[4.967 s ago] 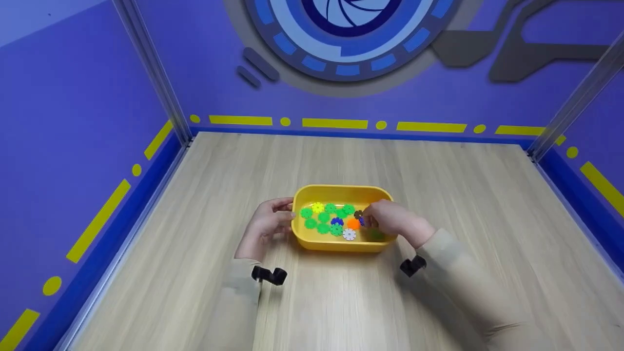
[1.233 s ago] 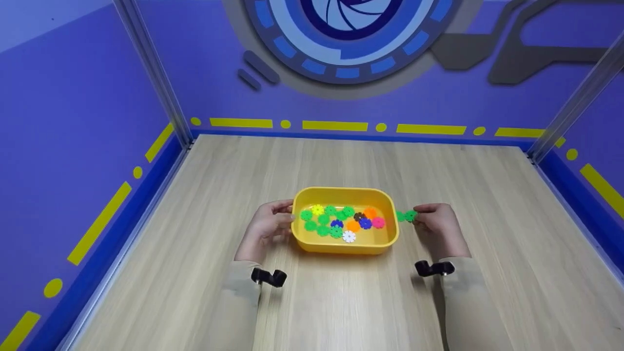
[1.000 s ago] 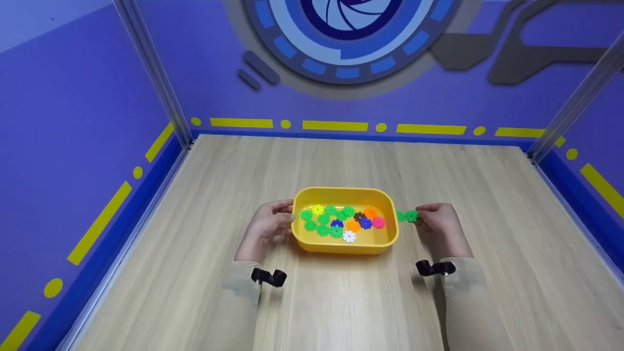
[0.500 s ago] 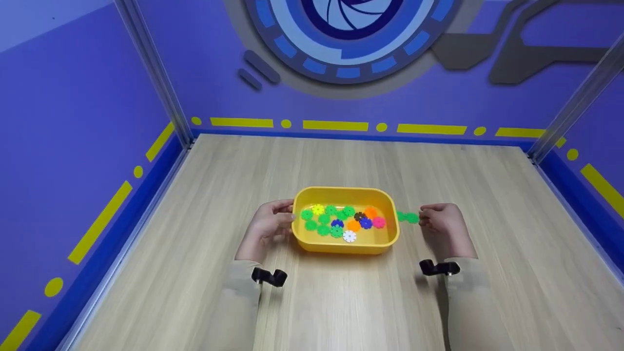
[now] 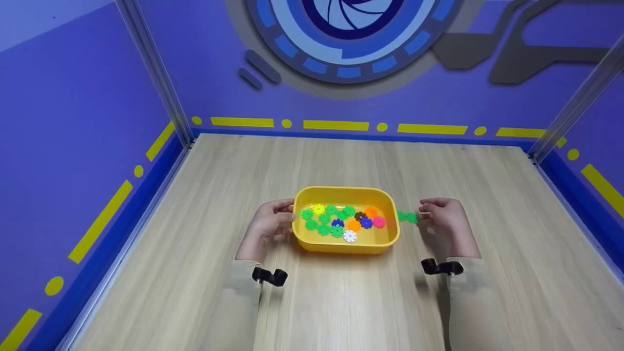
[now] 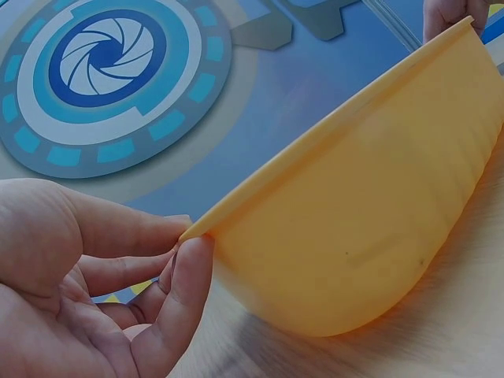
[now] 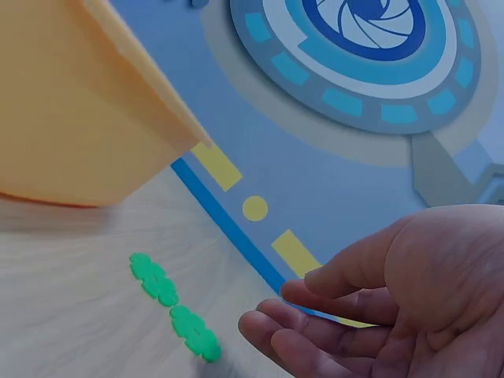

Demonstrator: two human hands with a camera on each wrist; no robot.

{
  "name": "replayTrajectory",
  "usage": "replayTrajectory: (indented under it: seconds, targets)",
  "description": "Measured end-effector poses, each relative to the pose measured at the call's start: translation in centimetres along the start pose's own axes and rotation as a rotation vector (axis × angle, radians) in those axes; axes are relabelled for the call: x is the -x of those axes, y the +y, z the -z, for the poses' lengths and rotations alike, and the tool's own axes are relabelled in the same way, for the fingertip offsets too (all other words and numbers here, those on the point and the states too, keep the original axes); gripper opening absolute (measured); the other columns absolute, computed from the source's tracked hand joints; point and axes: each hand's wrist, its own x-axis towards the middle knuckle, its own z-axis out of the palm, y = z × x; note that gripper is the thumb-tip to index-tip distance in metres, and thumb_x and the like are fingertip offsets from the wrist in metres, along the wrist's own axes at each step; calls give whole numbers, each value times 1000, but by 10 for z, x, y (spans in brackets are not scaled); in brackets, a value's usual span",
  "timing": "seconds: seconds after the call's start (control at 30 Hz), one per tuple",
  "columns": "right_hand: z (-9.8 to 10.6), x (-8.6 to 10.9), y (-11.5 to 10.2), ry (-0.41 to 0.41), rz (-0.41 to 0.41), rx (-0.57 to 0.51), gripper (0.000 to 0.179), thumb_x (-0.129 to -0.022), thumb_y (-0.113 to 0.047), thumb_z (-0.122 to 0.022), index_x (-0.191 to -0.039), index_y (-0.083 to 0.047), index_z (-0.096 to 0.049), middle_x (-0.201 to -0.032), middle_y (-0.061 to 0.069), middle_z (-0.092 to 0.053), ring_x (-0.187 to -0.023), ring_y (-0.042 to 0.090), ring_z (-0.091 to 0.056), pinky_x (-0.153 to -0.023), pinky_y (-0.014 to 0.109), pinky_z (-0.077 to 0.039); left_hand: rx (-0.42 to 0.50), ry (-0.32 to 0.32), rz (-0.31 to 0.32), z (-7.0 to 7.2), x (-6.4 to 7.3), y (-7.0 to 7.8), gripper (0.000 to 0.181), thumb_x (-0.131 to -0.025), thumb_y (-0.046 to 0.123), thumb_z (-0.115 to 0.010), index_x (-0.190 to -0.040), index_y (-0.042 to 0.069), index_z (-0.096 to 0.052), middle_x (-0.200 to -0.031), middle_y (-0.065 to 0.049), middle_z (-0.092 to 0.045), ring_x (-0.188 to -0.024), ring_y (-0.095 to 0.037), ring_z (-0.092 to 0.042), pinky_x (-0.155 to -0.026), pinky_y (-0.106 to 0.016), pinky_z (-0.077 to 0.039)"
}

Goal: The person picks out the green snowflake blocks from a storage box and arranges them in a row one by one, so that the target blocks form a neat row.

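A yellow plastic tub [image 5: 346, 247] stands mid-table with toothed snowflake discs inside: several green ones [image 5: 323, 229], plus yellow, orange, blue, brown, white and pink. My left hand [image 5: 267, 219] pinches the tub's left rim between thumb and fingers, as the left wrist view shows up close. On the table just beyond the tub's right end lie green snowflake discs [image 7: 197, 332] in a short row. My right hand [image 5: 444, 217] hovers to the right of them, fingers loosely bent and holding nothing; in the right wrist view a gap separates its fingertips from the discs.
The wood-grain table [image 5: 234, 165] is closed in by blue panels at the back and both sides. A metal post [image 5: 156, 73] rises at the back left corner. Black wrist mounts [image 5: 269, 276] sit on both sleeves.
My right hand has come out of the tub, set a green disc down beside the tub's right end, let go and drawn slightly right. The left hand has kept its pinch on the rim.
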Motion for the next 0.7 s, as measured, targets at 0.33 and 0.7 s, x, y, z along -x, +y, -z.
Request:
replayTrajectory:
  seconds: [0.33, 0.7]
  targets:
    - [-5, 16, -20, -31, 113, -36, 45, -105, -20, -55, -140, 8, -56, -123, 22, -68, -86, 3, -72, -77, 14, -58, -14, -6, -3, 0, -1, -2, 50, -89, -4, -68, -138, 4, -63, -116, -11, -63, -73, -14, -62, -62, -26, -58]
    - [-18, 21, -38, -37, 166, -26, 44, -104, -23, -59, -139, 4, -60, -128, 24, -68, -88, 5, -71, -82, 15, -59, -24, -14, -17, 1, -1, -1, 51, -89, -5, -68, -139, 2, -62, -121, -16, -63, -76, -13, -64, -64, -25, -59]
